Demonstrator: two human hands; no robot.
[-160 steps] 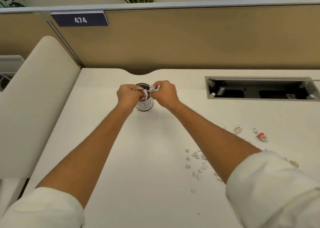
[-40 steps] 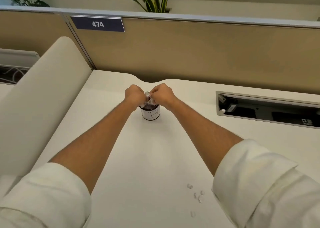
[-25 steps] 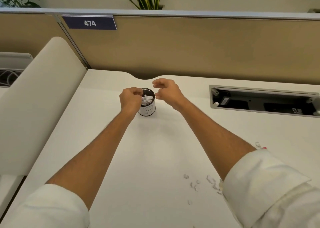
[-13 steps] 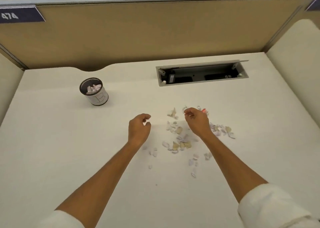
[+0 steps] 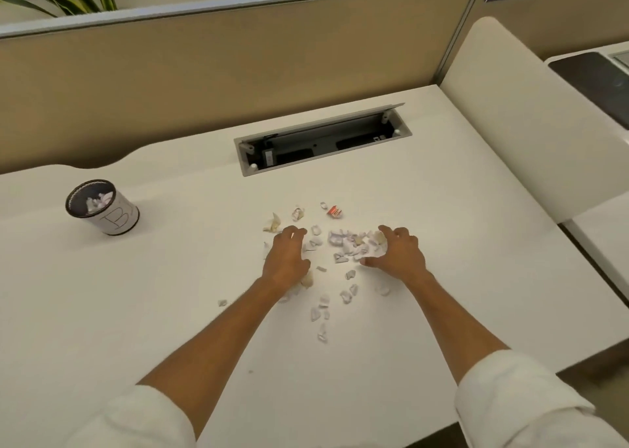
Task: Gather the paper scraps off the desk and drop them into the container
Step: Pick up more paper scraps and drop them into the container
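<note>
Several small paper scraps [image 5: 347, 245] lie scattered on the white desk [image 5: 136, 294], mostly white, one with red print [image 5: 334, 211]. My left hand [image 5: 286, 258] rests palm down on the left side of the pile, fingers curled over scraps. On the right side, my right hand [image 5: 396, 252] has its fingers spread and cupped against the scraps. More scraps [image 5: 321, 311] trail toward me between my forearms. The container [image 5: 102, 207], a small white cylinder with a dark rim, stands far left with scraps inside.
An open cable tray [image 5: 323, 139] is sunk into the desk behind the pile. A tan partition [image 5: 238, 56] runs along the back. A cream side divider [image 5: 517, 114] bounds the desk on the right, with the desk's edge near it.
Both hands left the container, where they had released scraps, and came down onto the scrap pile at the desk's middle. The view swung right.
</note>
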